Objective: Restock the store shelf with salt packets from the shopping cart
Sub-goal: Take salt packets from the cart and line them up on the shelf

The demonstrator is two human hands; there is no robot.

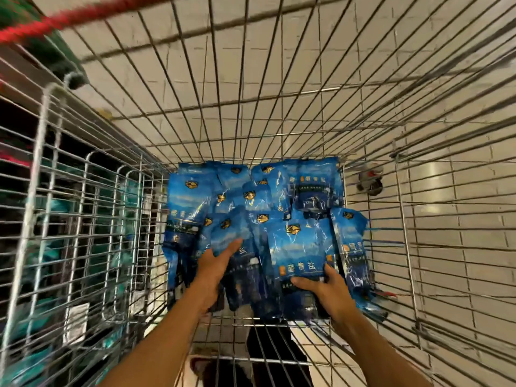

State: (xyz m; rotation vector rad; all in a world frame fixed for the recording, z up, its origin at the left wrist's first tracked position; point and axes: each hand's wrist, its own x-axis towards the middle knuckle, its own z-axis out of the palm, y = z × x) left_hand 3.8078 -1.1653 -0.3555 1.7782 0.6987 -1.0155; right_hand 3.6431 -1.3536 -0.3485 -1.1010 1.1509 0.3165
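Observation:
Several blue salt packets point(195, 196) lie piled in the bottom of a wire shopping cart point(251, 79). My right hand point(326, 291) grips the lower edge of one upright blue packet point(301, 247), thumb on its front. My left hand point(215, 269) lies on a darker blue packet point(237, 238) to the left, fingers stretched over its face and thumb apart; whether it grips the packet is unclear. Both forearms reach in from the bottom of the view.
The cart's wire walls rise on all sides, with a red handle bar point(83, 15) at the top left. Dark store shelving point(55, 205) with teal goods shows through the left wall. Tiled floor point(460, 219) and a cart wheel point(370, 180) show on the right.

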